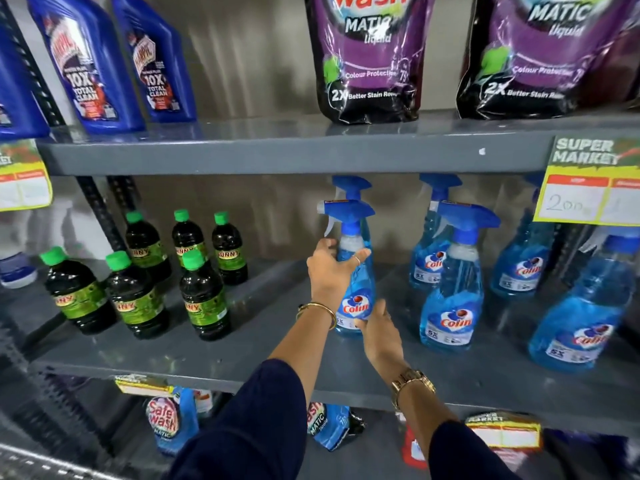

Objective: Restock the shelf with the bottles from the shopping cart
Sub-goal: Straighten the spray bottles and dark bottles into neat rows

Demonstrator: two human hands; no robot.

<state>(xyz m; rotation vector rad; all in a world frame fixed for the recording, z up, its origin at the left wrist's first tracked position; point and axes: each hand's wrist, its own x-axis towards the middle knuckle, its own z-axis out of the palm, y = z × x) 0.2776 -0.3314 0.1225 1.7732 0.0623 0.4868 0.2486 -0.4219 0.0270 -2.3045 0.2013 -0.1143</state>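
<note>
Right now my left hand [327,271] has its fingers [360,254] wrapped round the neck of a blue spray bottle [356,289] standing upright on the grey middle shelf [242,341], centre of the frame; my right hand [379,329] lies against its lower label, fingers loosely together; more spray bottles [450,299] stand to its right; green-capped dark bottles [201,296] at left.

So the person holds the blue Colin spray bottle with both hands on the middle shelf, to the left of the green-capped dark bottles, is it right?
Not quite. In the head view the spray bottle, held by the left hand and right hand on the middle shelf, stands to the right of the green-capped dark bottles.
</note>
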